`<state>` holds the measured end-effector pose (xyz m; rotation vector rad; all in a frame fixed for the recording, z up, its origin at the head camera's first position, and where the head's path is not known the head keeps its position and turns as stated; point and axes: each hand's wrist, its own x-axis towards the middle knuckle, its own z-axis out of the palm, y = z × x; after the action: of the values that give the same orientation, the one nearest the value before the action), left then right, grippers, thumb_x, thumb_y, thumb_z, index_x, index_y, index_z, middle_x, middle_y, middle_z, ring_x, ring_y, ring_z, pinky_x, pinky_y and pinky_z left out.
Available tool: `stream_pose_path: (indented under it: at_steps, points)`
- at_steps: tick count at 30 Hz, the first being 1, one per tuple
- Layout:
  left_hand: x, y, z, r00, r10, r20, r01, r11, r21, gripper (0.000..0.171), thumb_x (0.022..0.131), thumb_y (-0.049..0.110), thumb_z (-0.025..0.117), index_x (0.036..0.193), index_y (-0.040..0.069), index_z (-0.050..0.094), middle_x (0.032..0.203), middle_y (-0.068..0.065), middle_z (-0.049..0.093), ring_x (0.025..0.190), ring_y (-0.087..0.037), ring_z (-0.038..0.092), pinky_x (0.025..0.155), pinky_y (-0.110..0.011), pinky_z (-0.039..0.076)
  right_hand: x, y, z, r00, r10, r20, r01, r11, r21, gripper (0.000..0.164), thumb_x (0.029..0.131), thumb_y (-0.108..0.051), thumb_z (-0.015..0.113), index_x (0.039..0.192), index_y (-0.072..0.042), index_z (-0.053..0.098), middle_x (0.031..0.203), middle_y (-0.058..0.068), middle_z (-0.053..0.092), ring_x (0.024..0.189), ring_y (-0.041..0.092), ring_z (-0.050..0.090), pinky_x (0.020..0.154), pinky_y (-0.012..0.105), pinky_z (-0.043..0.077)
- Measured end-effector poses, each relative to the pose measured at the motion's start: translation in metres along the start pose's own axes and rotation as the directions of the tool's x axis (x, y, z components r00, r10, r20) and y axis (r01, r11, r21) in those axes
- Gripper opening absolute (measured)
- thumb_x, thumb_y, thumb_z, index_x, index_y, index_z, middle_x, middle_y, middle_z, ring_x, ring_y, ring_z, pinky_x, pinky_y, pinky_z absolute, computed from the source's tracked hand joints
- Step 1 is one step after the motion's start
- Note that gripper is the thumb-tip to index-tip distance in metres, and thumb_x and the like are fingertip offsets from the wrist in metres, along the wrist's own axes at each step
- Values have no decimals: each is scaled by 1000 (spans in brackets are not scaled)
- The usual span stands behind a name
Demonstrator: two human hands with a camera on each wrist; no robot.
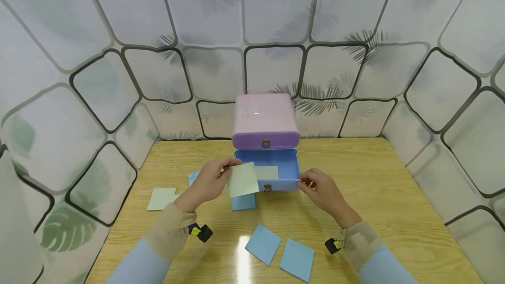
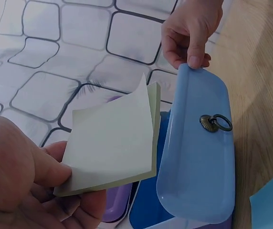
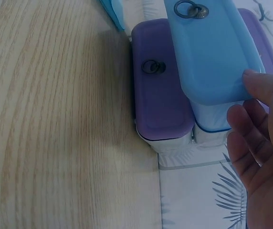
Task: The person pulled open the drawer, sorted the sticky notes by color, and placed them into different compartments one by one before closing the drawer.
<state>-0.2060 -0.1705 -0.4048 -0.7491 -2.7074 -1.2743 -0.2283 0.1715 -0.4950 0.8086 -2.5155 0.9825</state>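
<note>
My left hand [image 1: 209, 181] pinches a pale green sticky note pad [image 1: 243, 180] by its edge, thumb on top and fingers beneath. In the left wrist view the top sheet of this pad [image 2: 110, 143] lifts at one corner. The pad is held over the front left part of a pulled-out blue drawer [image 1: 284, 184], where another pale green pad [image 1: 267, 172] lies, partly hidden. With thumb and fingers, my right hand [image 1: 323, 189] grips the right corner of the drawer's front. A brass ring pull [image 2: 215, 123] hangs on that front.
The small pink cabinet [image 1: 266, 115] stands against the patterned backdrop, with purple drawers above and below [image 3: 160, 95] the blue one. Blue pads [image 1: 263, 244] lie on the wooden table near me, another [image 1: 243, 202] under the drawer. Pale green pads [image 1: 161, 198] lie at the left.
</note>
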Motion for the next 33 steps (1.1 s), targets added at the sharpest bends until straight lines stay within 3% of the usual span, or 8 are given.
stream_pose_path:
  at_steps: [3,8,10,15,20,28,33]
  points:
    - [14,0,1,1000,-25,4,25,1000,-2,32,100,-2,44,123,10,62,120,-6,63,77,-16,55,68,-33,47,1,-1,-1,1000,-3,0,3,1000,7,12,84,-13,75,94,-15,68,85,-9,59,73,5,55,60,23,51]
    - [35,1,7,1000,-13,-26,13,1000,0,34,97,-6,44,123,7,63,121,-7,63,108,-20,59,82,-36,52,0,-1,-1,1000,-4,0,4,1000,14,11,85,-13,75,94,-14,69,85,-9,59,73,5,55,60,23,51]
    - [41,1,10,999,8,-38,-7,1000,21,35,96,-7,45,122,7,63,121,-7,63,112,-22,58,84,-37,52,0,-1,-1,1000,-2,0,2,1000,12,11,85,-13,75,94,-15,69,85,-9,59,73,5,55,60,23,51]
    - [52,0,18,997,36,-67,-33,998,53,35,95,-8,46,119,9,65,119,-6,65,101,-18,60,77,-34,49,-1,0,-1,1000,-2,-1,2,1000,10,11,85,-13,75,94,-15,69,86,-9,59,73,5,55,61,24,51]
    - [63,-4,25,996,53,-74,-48,997,63,35,94,-9,47,116,9,67,116,-5,66,104,-17,61,81,-32,50,0,-1,-1,1000,-4,5,4,1000,14,11,85,-14,74,95,-14,69,86,-9,59,73,5,55,61,24,51]
    - [77,-11,38,999,23,-37,-20,996,90,34,93,-9,48,113,8,69,114,-4,67,108,-16,60,87,-32,51,1,0,-1,1000,3,11,-3,1000,14,11,86,-13,74,95,-14,68,86,-9,59,73,5,54,61,24,51]
    - [83,-16,45,999,9,-35,-6,997,82,34,92,-10,48,110,8,70,110,-4,69,101,-14,62,83,-30,52,1,1,-1,1000,-1,9,1,1000,14,11,85,-13,74,95,-15,68,85,-9,59,73,5,55,61,25,51]
